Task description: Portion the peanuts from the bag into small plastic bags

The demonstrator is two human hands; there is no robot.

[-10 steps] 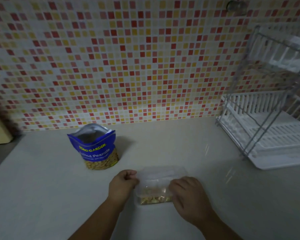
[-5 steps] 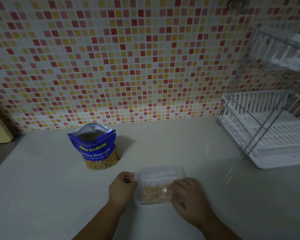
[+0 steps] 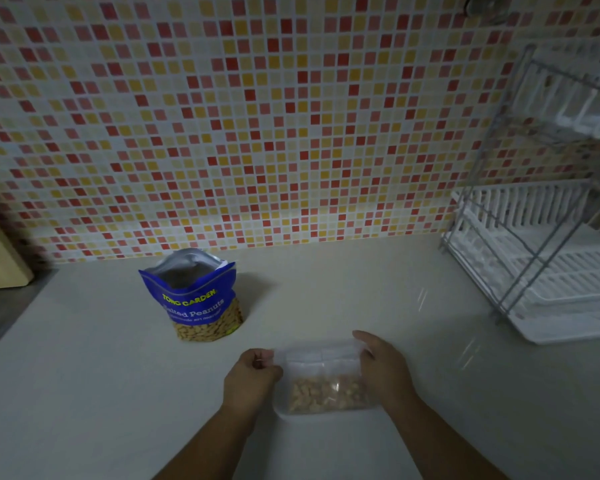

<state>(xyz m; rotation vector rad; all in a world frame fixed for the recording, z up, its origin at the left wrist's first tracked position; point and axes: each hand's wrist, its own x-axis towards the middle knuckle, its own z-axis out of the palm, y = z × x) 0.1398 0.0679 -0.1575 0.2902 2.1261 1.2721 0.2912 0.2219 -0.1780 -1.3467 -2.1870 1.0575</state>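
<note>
I see the left hand [image 3: 252,379] with its grip closed tight, pinching the top left corner of the small clear plastic bag [image 3: 321,362]. The bag lies flat on the pale table [image 3: 84,375], with peanuts [image 3: 326,393] in its lower half. The right hand [image 3: 383,372] curls its grip round the bag's right edge. The open blue foil peanut bag [image 3: 194,299] stands upright further back to the left.

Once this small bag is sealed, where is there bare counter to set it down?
Widest bare counter: between peanut bag and dish rack, back to the wall. Also bare: left of the left hand and right of the right hand. Taken: the near middle, where both hold the small bag.
</note>
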